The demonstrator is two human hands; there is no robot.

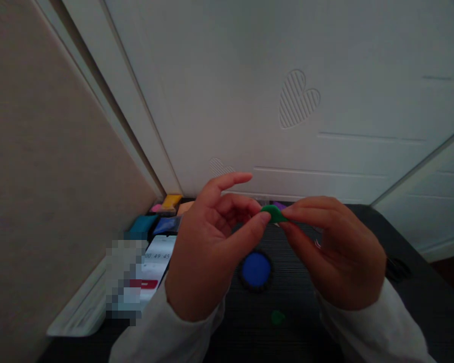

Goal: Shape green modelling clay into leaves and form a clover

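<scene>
A small green piece of modelling clay [273, 214], flattened and pointed at its right end, is held up between my two hands over the dark table. My left hand [215, 242] pinches its left side with thumb and a finger, the index finger stretched out above. At the pointed end, my right hand [336, 247] grips it between thumb and fingertips. Below them on the table lies a round blue disc [256, 269] with a dark bumpy rim. Nearer to me is another small green clay piece [277, 317].
Coloured packets, among them a yellow one [171, 202] and a blue one [167, 225], lie at the back left. A phone [161, 257] showing a timer is beside my left wrist. Black scissors handles [399, 269] are at the right. A white panel [230, 101] rises behind the table [419, 297].
</scene>
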